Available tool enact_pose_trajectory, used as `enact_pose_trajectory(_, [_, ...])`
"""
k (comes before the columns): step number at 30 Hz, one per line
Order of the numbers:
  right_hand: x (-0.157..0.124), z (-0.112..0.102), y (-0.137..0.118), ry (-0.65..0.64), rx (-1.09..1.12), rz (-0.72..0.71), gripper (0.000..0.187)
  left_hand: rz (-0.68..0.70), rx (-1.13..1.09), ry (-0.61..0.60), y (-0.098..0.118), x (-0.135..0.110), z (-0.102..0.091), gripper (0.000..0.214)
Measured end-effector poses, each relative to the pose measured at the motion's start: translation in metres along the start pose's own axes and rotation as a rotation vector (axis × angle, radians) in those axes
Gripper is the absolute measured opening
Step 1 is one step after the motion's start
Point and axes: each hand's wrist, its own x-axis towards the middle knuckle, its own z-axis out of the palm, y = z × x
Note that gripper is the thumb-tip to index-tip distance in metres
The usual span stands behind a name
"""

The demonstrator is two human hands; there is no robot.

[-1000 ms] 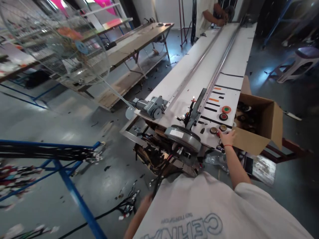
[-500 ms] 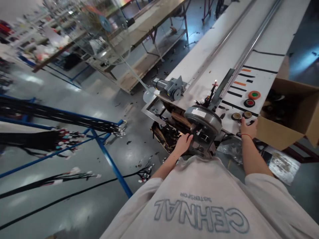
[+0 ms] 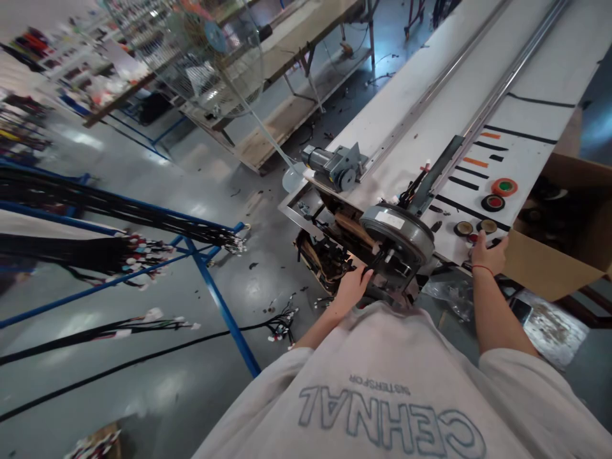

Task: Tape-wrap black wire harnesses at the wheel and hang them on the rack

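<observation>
My left hand (image 3: 352, 288) is closed at the near side of a taping-type machine, below its round grey wheel (image 3: 399, 233), which carries a white label. Dark parts hide what its fingertips hold. At the corner of the white table (image 3: 401, 102), my right hand (image 3: 488, 256) has its fingers apart, just below two small rolls with tan centres, the left roll (image 3: 463, 229) and the right roll (image 3: 488, 226). Beyond them lie a black roll with a red centre (image 3: 493, 203) and an orange roll with a green centre (image 3: 504, 187).
Black and orange strips (image 3: 475, 162) are stuck along the table. A grey motor (image 3: 335, 166) sits at its left edge. An open cardboard box (image 3: 549, 264) stands at the right. Black cable bundles (image 3: 95, 197) hang on a blue rack (image 3: 215, 306). Behind is a fan (image 3: 210, 57).
The whole scene has shifted slightly right in view as the camera turned. My left hand stays at the machine and my right hand stays by the small rolls.
</observation>
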Motion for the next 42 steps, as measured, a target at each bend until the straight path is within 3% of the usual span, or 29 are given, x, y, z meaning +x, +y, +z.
enact_pose_trajectory(5, [0.001, 0.001, 0.000, 0.008, 0.012, 0.019, 0.088, -0.002, 0.071, 0.025, -0.001, 0.000, -0.002, 0.036])
enact_pose_trajectory(16, [0.005, 0.002, 0.006, -0.009, 0.033, -0.028, 0.078, 0.009, 0.114, -0.011, -0.003, -0.015, 0.008, 0.037])
enact_pose_trajectory(23, [0.001, -0.001, 0.001, -0.005, 0.024, 0.015, 0.090, -0.014, 0.117, -0.009, -0.003, -0.010, 0.001, 0.040])
enact_pose_trajectory(30, [-0.004, -0.004, -0.004, 0.013, -0.010, 0.015, 0.077, -0.005, 0.053, -0.008, -0.002, -0.014, 0.007, 0.036])
enact_pose_trajectory(33, [-0.004, -0.003, -0.004, 0.032, -0.004, 0.010, 0.076, -0.014, -0.028, -0.009, -0.010, -0.017, 0.011, 0.037])
enact_pose_trajectory(39, [-0.001, -0.003, -0.002, 0.010, 0.014, 0.018, 0.090, -0.004, -0.156, -0.064, -0.050, -0.039, 0.015, 0.029])
enact_pose_trajectory(42, [0.001, -0.002, -0.001, 0.015, 0.005, 0.013, 0.089, -0.027, -0.174, -0.029, -0.055, -0.045, 0.021, 0.029])
